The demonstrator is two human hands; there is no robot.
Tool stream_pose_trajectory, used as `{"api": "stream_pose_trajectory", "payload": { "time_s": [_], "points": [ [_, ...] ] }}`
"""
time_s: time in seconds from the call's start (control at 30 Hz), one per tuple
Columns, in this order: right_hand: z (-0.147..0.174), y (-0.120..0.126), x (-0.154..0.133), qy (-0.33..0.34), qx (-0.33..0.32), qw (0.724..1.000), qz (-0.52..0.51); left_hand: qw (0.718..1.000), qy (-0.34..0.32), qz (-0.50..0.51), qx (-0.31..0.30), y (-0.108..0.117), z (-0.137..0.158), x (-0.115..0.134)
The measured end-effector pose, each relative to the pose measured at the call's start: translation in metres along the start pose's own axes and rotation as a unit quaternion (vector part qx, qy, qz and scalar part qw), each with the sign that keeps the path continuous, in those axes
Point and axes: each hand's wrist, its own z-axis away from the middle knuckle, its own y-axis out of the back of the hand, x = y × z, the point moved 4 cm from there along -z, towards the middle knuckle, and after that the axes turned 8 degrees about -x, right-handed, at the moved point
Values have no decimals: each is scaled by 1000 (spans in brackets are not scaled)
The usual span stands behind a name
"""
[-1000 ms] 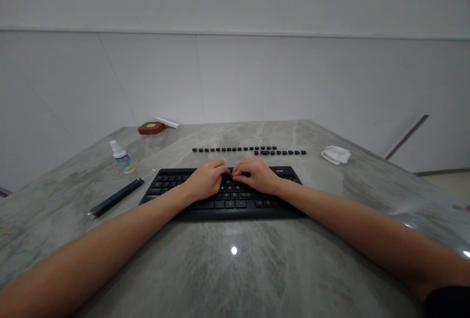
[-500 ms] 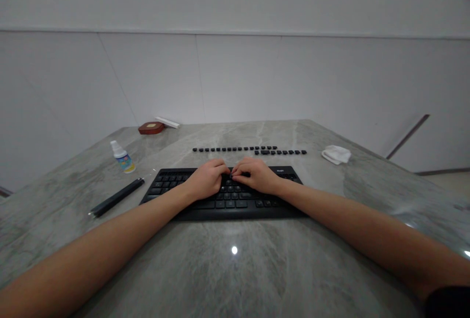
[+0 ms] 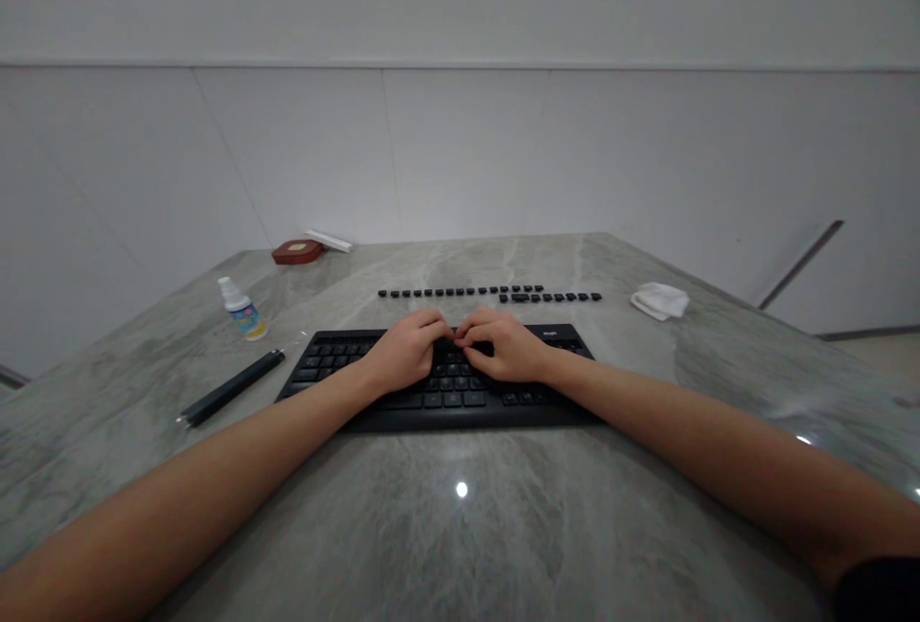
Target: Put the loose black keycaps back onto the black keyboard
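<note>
A black keyboard (image 3: 467, 419) lies flat on the grey table, with both my hands over its middle. My left hand (image 3: 411, 349) rests on the keys with its fingers bent and closed, the index fingertip pointing at the keyboard's upper middle. My right hand (image 3: 507, 346) meets it from the right, thumb and index drawn together close to the left fingertips. Whatever lies between the fingertips is too small and dark to make out. Behind the keyboard, several loose black keycaps (image 3: 460, 292) stand in a long row, with a shorter row of keycaps (image 3: 550, 297) to the right.
On the left are a white spray bottle (image 3: 244, 311) with a colourful label and a black bar-shaped piece (image 3: 231, 388). A reddish-brown case (image 3: 297, 252) and a white strip (image 3: 329, 241) lie at the back left. A folded white cloth (image 3: 659, 300) sits right.
The right thumb and fingers have shifted very slightly at the same spot on the keyboard. My left hand has hardly moved, and the view has shifted a little.
</note>
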Motion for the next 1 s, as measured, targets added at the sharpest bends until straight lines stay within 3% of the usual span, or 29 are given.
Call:
{"api": "stream_pose_trajectory", "payload": {
  "time_s": [1.0],
  "points": [
    [0, -2, 1, -2, -25, 999, 26, 999, -40, -23, -23, -2, 0, 1]
  ]
}}
